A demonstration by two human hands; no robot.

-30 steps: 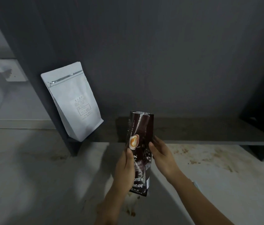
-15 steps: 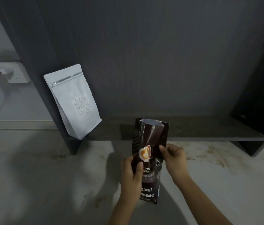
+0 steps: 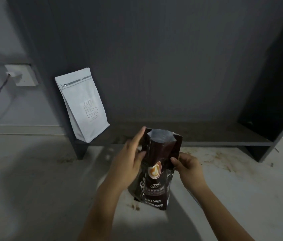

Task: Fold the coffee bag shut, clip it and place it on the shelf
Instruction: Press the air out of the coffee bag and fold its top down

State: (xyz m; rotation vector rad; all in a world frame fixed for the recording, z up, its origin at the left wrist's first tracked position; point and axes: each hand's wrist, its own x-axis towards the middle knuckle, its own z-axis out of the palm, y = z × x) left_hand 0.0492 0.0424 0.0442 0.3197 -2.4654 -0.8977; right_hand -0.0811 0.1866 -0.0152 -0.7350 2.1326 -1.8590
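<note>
My left hand (image 3: 128, 164): fingers (image 3: 138, 138) extended and only loosely spread, laid flat along the left edge of the coffee bag (image 3: 158, 173). Index tip reaches up beside the bag's top left corner, thumb presses the front face lower down. More a brace than a wrapped grip.

My right hand (image 3: 188, 166): fingers curled in, thumb and fingertips pinching the bag's right edge about a third of the way down from the top. Can't tell how much of the edge sits behind the knuckles.

Both forearms come in from the near edge and angle inward toward the bag. Left wrist is bent slightly back, right wrist roughly straight.

Bag is dark brown, upright, tilted a little to the right. Its base sits at or just above the pale floor (image 3: 33, 197); can't tell which. Top is open and unfolded, silver lining showing inside the mouth. Front has a cup logo and white print reading "BAKED.COFFEE" and "WEIGHT:454g".

It's on the near side of the dark shelf (image 3: 206, 136), just in front of the low board, roughly centre. A white pouch (image 3: 83, 105) stands at the shelf's far left end, leaning against the left upright. Wall socket (image 3: 21, 75) with a plugged cable is further left.
</note>
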